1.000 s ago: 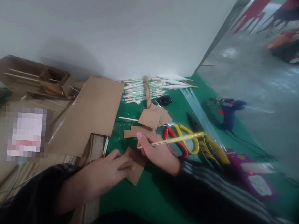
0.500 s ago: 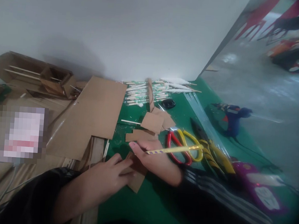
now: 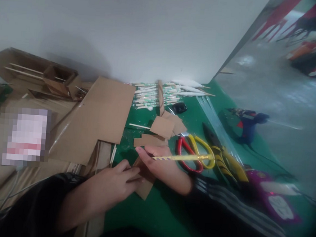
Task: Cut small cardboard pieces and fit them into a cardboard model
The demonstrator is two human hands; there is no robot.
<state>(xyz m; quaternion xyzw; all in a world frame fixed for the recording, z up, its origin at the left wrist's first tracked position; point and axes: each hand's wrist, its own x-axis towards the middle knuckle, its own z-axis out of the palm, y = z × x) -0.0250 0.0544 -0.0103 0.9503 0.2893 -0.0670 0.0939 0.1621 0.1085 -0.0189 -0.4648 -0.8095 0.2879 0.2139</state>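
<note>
A small brown cardboard piece (image 3: 145, 190) lies on the green tabletop between my hands, partly covered by them. My left hand (image 3: 112, 187) is closed on its left side, fingers bent against the card. My right hand (image 3: 162, 167) is closed around a yellow patterned pencil (image 3: 179, 157), which slants across the hand with its far end over the scissors. The pencil's writing tip is hidden. Just beyond my right hand are a cardboard strip (image 3: 145, 140) and a square cardboard piece (image 3: 162, 127). Scissors with red and yellow handles (image 3: 189, 160) lie to its right.
Pliers (image 3: 226, 163), a blue glue gun (image 3: 248, 123) and a purple power strip (image 3: 274, 197) lie right. Cotton-tipped sticks (image 3: 154, 96) and a black oval object (image 3: 179, 107) sit near the white wall (image 3: 131, 30). Leftward are a large cardboard sheet (image 3: 104, 111) and a cardboard structure (image 3: 32, 72).
The view has shifted slightly. The pencil lies a little more level in my right hand. Both hands otherwise keep nearly the same places by the cardboard piece.
</note>
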